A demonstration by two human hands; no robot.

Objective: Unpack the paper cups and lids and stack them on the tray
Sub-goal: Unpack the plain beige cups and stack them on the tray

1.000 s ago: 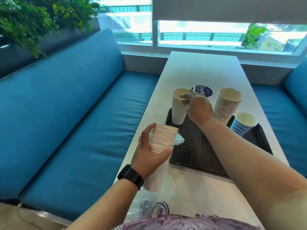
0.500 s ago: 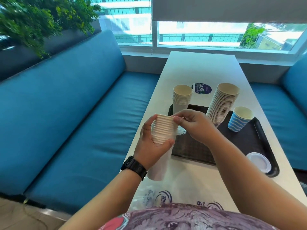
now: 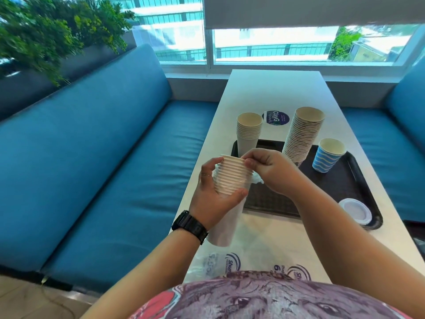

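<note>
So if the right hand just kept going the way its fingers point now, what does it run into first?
The right hand points leftward, its fingertips pinching at the top rim of the held stack of white cups, so it meets that stack at once. Past it lie the left hand's fingers.

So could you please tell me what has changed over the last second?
The right hand left the white stack on the tray, came back and now pinches the top rim of the sleeved cups. The left hand still grips those cups; the tray's stacks are unchanged.
</note>
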